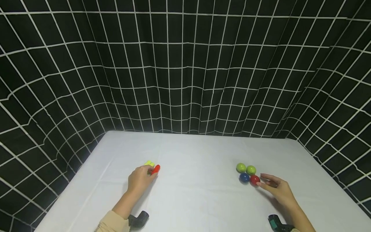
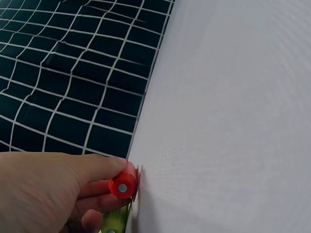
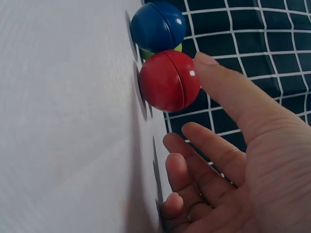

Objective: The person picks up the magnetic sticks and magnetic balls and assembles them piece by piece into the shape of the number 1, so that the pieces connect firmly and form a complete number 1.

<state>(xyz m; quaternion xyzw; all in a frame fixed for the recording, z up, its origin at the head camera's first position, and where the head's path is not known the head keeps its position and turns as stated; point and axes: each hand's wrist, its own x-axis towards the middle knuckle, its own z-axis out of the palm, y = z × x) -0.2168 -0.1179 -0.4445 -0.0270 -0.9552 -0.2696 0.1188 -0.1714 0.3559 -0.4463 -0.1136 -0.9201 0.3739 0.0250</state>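
White surface (image 1: 197, 193) spreads across foreground. Nearest: dark devices (image 1: 140, 219) at both wrists. Right hand (image 1: 279, 191) beyond, fingers spread and loosely bent, thumb tip at red ball (image 1: 255, 179); whether touching, cannot tell. Blue ball (image 1: 244, 178) just left of red ball. Left hand (image 1: 139, 178), on surface's left side, pinches red cylinder (image 1: 156, 169) between thumb and fingers, yellow-green object (image 1: 149, 163) just beyond. Two green balls (image 1: 241, 167) behind red and blue ones. Farthest: black cloth with white grid (image 1: 174, 54).

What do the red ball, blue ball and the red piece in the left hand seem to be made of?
Red ball and blue ball: probably hard plastic, glossy, with bright highlights and a seam line each. Red piece: likely plastic, smooth and evenly coloured; its grey end disc might be metal.
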